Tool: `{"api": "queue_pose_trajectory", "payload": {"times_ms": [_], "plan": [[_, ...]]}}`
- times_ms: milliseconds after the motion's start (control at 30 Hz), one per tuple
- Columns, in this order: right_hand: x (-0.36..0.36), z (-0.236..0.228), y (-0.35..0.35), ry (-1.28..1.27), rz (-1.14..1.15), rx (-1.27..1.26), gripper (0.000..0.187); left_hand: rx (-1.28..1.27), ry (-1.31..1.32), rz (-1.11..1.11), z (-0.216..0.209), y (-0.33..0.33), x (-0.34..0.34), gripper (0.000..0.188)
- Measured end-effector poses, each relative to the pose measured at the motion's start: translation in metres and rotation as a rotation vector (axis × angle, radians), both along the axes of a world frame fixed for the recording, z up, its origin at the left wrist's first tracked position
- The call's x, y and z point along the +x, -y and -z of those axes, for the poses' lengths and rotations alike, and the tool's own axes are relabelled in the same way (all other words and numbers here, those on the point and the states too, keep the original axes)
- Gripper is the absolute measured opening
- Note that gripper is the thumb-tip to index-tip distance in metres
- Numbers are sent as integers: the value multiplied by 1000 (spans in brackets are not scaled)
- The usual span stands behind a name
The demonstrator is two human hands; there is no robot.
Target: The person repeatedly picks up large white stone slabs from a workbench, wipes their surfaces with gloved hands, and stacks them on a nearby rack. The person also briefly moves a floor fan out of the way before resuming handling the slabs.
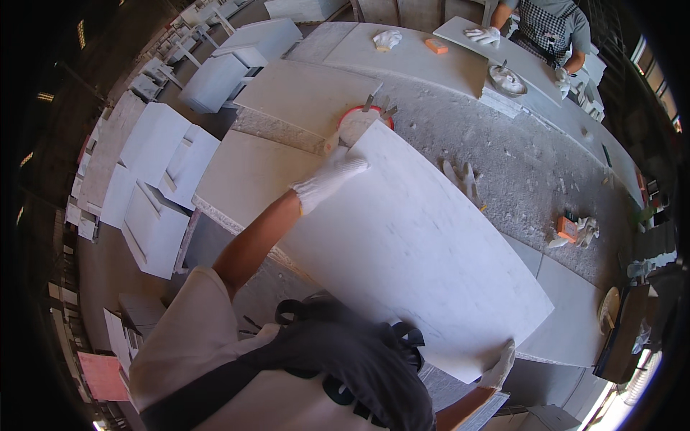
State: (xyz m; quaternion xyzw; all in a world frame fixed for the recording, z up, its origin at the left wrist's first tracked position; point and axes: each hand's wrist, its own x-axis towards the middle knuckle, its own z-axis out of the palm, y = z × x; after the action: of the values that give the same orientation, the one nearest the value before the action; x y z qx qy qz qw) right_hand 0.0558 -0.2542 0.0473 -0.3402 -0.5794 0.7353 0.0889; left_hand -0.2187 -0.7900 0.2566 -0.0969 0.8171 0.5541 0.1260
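Note:
A large white marble slab (424, 251) with grey veins lies aslant in front of me, its lower part close to my dark apron. My left hand (330, 179), in a white knit glove, grips the slab's left edge near its far corner. At the near right corner, my right hand (497, 368), also gloved, holds the edge; some of its fingers are hidden. Just beyond the far corner sits a round red-rimmed tub (353, 121) of pale material, with several flat blades sticking up around it. The slab covers part of the tub.
Across the dusty workbench (438, 136) a co-worker (543, 32) in a checked apron and white gloves handles another slab. A bowl of white paste (507, 80), orange blocks (435, 46), and loose gloves (463, 179) lie about. Stacked stone pieces (154, 144) stand at left.

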Motion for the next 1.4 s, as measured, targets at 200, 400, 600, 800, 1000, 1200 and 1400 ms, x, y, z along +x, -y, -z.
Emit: {"api": "queue_pose_trajectory", "payload": {"times_ms": [200, 400, 600, 800, 1000, 1200, 1400], "plan": [[-26, -29, 5, 156, 24, 106, 64, 304, -20, -112, 22, 19, 16, 36], [-61, -34, 6, 148, -3, 228, 65, 93, 33, -190, 29, 63, 54, 46], [-95, -27, 24, 113, -105, 244, 64, 61, -47, -408, 24, 107, 116, 42], [-101, -28, 99, 43, -237, 422, 59, 222, -59, -653, 23, 182, 200, 44], [-69, -75, 224, 36, -388, 571, 61, 321, -151, -726, 50, 290, 304, 39], [-40, -105, 327, 24, -483, 602, 60, 284, -228, -862, 51, 371, 391, 40], [-54, -116, 396, -203, -535, 829, 49, 270, -131, -926, 55, 422, 454, 44]]}}
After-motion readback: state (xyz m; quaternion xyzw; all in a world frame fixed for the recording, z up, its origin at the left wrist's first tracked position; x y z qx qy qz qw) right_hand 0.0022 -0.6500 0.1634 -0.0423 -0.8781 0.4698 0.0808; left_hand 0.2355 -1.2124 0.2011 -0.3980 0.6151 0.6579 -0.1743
